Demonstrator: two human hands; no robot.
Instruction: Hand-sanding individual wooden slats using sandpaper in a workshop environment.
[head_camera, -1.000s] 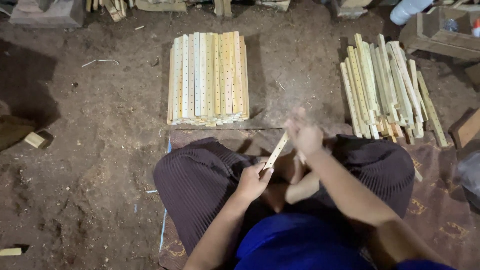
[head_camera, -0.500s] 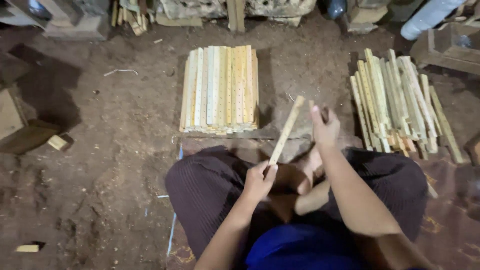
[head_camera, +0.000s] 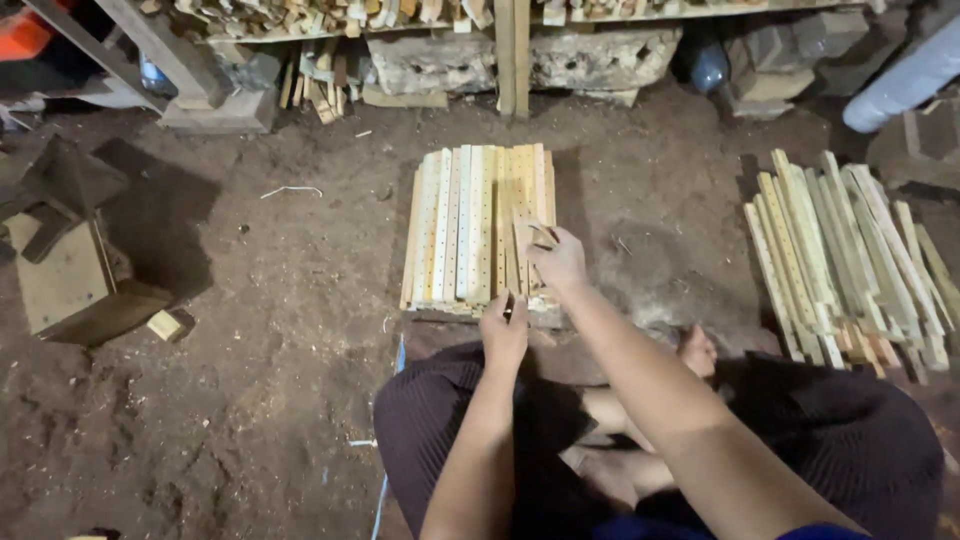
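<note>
Pale wooden slat with a row of small holes lies on the right part of a flat stack of similar drilled slats on the dirt floor. Left hand is clamped on its near end; right hand pinches its far end. A loose pile of longer pale wooden strips lies well apart, right.

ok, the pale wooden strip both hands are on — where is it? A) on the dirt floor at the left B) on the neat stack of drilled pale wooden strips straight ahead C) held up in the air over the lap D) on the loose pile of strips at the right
B: the left hand and right hand both rest on the pale wooden strip, which lies on the neat stack of drilled strips, not the loose pile.
</note>
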